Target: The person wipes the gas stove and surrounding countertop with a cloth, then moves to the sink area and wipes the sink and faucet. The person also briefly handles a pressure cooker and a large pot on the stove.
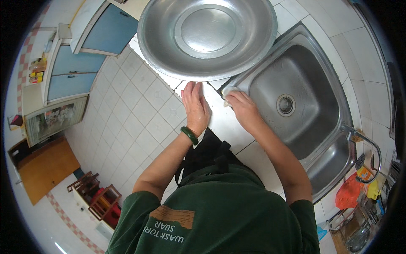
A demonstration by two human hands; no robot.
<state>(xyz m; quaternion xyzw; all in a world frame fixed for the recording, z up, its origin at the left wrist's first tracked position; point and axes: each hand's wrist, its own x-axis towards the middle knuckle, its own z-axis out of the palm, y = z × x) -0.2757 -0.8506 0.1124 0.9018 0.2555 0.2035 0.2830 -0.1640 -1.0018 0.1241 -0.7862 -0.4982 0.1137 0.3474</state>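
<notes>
My right hand [241, 106] presses a white cloth [231, 92] onto the corner of the stainless steel sink's rim, where it meets the white tiled counter [219, 108]. The cloth is partly covered by my fingers. My left hand [195, 106], with a dark green bangle [189, 136] on its wrist, lies palm down at the counter's edge, its fingertips at the rim of a large round metal basin [158, 60]. Nothing shows in that hand. The basin sits on the counter beyond both hands and overlaps the sink's edge. A drain strainer lies in the sink's larger bowl [304, 82].
A curved faucet [374, 149] stands at the sink's right side. Below it are a red plastic bag [348, 193], a yellow package [364, 177] and a dish rack [355, 219]. Blue cabinets [109, 30] stand across the tiled floor [136, 98], with wooden stools [104, 201] at the lower left.
</notes>
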